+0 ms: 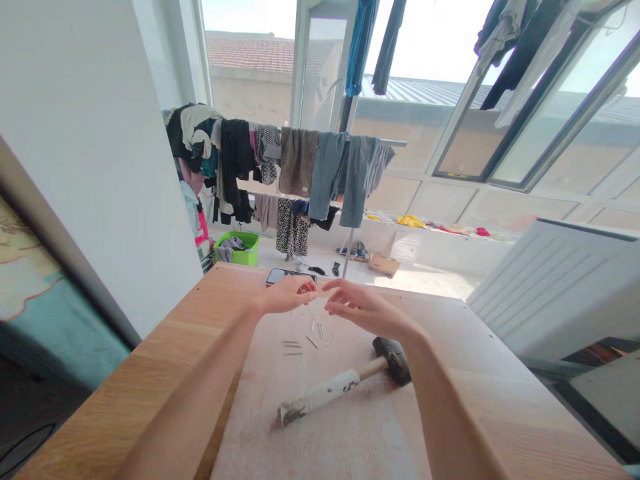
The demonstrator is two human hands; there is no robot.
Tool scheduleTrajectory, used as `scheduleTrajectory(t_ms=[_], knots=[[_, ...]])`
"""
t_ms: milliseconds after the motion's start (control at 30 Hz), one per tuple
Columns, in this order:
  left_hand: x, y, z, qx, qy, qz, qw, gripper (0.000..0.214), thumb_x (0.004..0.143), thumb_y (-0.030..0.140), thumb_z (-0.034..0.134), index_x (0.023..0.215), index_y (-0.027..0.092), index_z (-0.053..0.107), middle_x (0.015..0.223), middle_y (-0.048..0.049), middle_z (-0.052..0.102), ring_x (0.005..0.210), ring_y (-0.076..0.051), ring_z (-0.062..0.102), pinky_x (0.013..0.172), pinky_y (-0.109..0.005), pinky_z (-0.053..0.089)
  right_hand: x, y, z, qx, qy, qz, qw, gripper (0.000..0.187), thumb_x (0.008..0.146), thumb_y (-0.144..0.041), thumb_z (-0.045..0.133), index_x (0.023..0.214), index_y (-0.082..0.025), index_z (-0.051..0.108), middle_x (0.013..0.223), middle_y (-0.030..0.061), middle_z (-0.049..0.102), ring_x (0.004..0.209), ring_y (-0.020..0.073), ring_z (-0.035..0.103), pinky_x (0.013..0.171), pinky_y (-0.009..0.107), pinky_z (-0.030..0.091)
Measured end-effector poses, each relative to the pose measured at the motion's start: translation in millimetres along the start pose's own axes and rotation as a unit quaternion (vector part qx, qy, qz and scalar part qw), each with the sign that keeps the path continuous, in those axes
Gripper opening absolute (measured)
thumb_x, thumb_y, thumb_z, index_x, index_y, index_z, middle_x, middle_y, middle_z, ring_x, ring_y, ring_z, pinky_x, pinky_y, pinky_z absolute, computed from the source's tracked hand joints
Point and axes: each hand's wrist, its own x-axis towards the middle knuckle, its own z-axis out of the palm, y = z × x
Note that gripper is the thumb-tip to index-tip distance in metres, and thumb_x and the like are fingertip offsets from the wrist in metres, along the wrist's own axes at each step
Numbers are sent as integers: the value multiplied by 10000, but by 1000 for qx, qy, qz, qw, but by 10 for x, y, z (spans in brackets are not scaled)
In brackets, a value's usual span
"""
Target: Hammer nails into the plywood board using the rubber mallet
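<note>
My left hand hovers over the far part of a pale wooden board, its fingers loosely bent and nothing visible in them. Facing it across a small gap is my right hand, fingers apart and slightly curled, also without anything visible. Several thin nails lie loose on the board below the hands, some of them in a small row to the left. A hammer rests diagonally nearer to me. Its handle is wrapped in white, and my right forearm partly covers its dark head. Behind my left hand lies a phone.
The board lies on a wooden table. Beyond it stands a drying rack hung with clothes, with a green basket on the floor. A white wall rises at left, and a white ribbed panel leans at right.
</note>
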Motion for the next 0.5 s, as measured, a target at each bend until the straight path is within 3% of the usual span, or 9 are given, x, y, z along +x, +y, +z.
scheduleTrajectory(t_ms=[100, 267, 367, 433, 500], knots=[[-83, 157, -4, 28, 20, 21, 999, 241, 890, 364, 553, 998, 171, 649, 935, -49, 706, 858, -168, 641, 752, -266, 487, -99, -150, -75, -41, 74, -13, 996, 270, 933, -346, 557, 1160, -205, 597, 916, 45, 728, 825, 161, 679, 748, 292, 541], [-509, 345, 112, 105, 0, 51, 993, 272, 928, 383, 525, 1064, 186, 656, 1035, -70, 717, 932, -200, 665, 823, -288, 481, -395, -467, -257, -23, 306, -95, 947, 235, 949, -420, 532, 1107, -258, 596, 881, 40, 697, 832, 186, 680, 742, 329, 565], [-985, 283, 198, 147, -23, 43, 988, 271, 937, 378, 531, 1144, 239, 639, 1166, -56, 687, 1065, -225, 643, 931, -321, 453, -641, -411, -273, -66, 310, -71, 946, 253, 920, -470, 552, 1072, -276, 608, 924, 56, 706, 832, 206, 693, 673, 313, 578], [-1343, 178, 278, 144, 8, 10, 989, 257, 957, 375, 504, 1158, 271, 626, 1148, -32, 681, 1039, -210, 652, 927, -316, 463, -893, -166, -174, -129, 278, 6, 952, 288, 905, -500, 540, 1073, -284, 628, 987, 68, 719, 763, 207, 701, 491, 266, 534], [-1683, 36, 395, 135, 58, -5, 989, 217, 987, 312, 441, 1092, 284, 628, 1134, -16, 668, 1019, -182, 652, 936, -303, 468, -1247, 236, 14, -181, 269, 62, 944, 289, 893, -506, 527, 1043, -296, 656, 985, 69, 736, 700, 213, 706, 465, 286, 548]])
